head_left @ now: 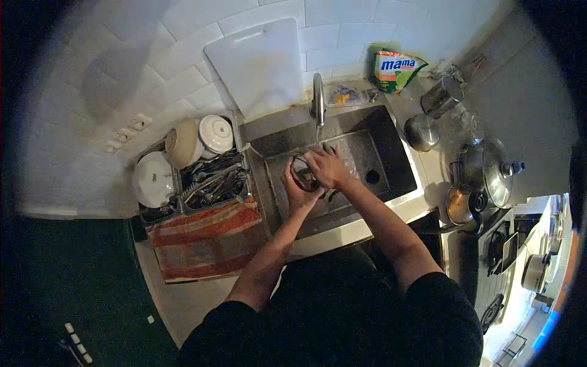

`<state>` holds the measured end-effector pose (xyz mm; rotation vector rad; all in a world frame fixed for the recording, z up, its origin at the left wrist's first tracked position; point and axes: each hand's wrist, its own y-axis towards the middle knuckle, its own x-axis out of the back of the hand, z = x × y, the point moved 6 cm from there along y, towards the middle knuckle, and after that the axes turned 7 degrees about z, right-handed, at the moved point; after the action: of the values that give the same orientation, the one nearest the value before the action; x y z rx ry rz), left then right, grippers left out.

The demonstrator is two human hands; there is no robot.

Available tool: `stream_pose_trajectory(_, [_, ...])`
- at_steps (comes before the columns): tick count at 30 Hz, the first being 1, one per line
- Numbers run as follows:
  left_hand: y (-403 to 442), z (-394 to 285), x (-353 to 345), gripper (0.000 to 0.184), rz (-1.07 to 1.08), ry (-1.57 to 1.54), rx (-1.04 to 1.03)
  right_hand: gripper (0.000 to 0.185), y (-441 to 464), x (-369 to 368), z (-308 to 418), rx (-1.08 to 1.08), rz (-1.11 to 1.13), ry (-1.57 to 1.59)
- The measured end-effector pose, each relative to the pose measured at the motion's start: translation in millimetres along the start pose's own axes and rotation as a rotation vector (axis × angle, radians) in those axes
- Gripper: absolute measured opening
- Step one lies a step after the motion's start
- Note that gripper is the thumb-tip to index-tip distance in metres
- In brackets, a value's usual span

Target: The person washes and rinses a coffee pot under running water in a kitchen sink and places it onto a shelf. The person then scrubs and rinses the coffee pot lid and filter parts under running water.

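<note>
Over the sink my left hand is wrapped round a small round container, dark inside with a pale rim; whether it is glass or metal I cannot tell. My right hand bends over the container's right side, fingers closed at its rim. Anything inside those fingers is hidden. Small dark pieces show just above and below the right hand, too unclear to name. Behind both hands stands the faucet, with a thin stream of water falling from it.
Left of the sink, a dish rack holds bowls, a white plate and cutlery, beside a striped towel. A white cutting board leans on the tiles. At right are a detergent pouch, a steel pot and pans.
</note>
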<state>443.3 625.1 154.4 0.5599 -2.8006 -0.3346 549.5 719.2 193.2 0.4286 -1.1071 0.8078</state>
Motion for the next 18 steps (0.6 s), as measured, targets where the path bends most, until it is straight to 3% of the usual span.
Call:
stream_pose_trajectory(2, [0, 4, 3, 0.126, -0.019, -0.114, 0.029, 0.05, -1, -10, -16, -0.119, -0.122, -0.158])
stream_pose_trajectory(3, [0, 6, 4, 0.125, -0.029, -0.171, 0.043, 0.049, 2, -22, -33, -0.152, -0.044, -0.27])
stream_pose_trajectory(6, [7, -8, 12, 0.122, 0.051, -0.251, 0.157, 0.044, -1, -6, -51, -0.12, -0.225, 0.394])
stream_pose_trajectory(9, [6, 9, 5, 0.119, 0.025, -0.402, 0.091, 0.046, -8, -19, -80, -0.477, -0.409, 0.486])
stream_pose_trajectory(12, [0, 0, -4, 0.119, 0.13, -0.573, 0.268, 0.047, -21, -18, -89, -0.708, -0.49, 0.445])
stream_pose_trajectory(13, [2, 3, -4, 0.119, 0.11, -0.484, 0.196, 0.049, -18, -22, -95, -0.744, -0.391, 0.467])
stream_pose_trajectory(15, [2, 15, -7, 0.119, 0.066, -0.307, 0.057, 0.047, -21, -7, -81, -0.715, -0.303, 0.831])
stream_pose_trajectory(18, [3, -13, 0, 0.113, 0.113, -0.369, -0.015, 0.047, -19, -15, -81, -0.661, -0.151, 1.2])
